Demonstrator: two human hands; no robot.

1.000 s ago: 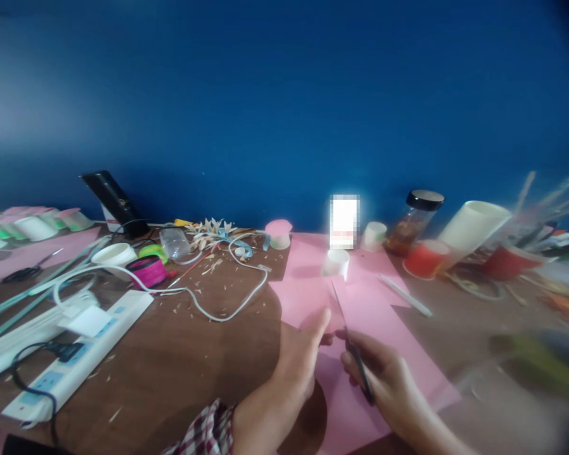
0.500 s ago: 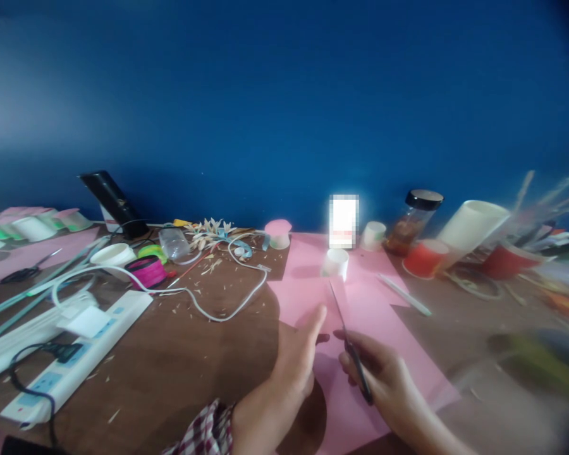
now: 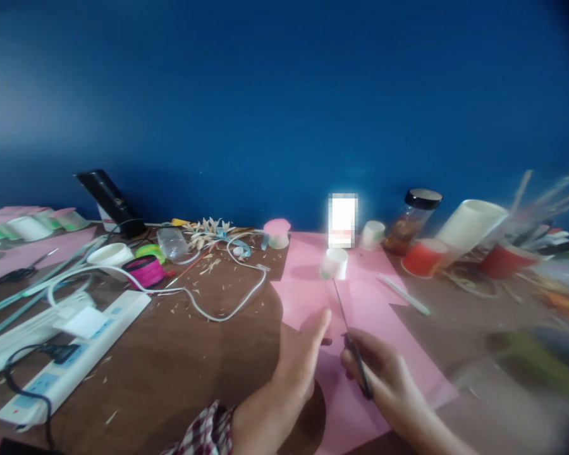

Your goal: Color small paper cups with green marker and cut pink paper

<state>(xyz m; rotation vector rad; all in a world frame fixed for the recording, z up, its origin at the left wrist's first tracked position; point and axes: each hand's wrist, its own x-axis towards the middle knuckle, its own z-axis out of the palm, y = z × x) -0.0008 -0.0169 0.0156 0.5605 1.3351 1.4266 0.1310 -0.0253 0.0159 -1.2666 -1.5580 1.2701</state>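
Observation:
My right hand grips dark-handled scissors whose blades point away from me, up the pink paper sheet lying on the brown table. My left hand is beside the scissors with its thumb up; it seems to pinch the pink paper's edge, though its fingers are mostly hidden. A small white cup stands on the paper just beyond the blade tips.
A white power strip with cables lies at the left, near a pink spool and white bowl. Along the blue wall stand a jar, red cups, a white cup and a lit screen. Another pair of scissors lies far left.
The scissors' blades have shifted slightly forward and right along the paper. Both hands stay nearly in place; the view nudged a little.

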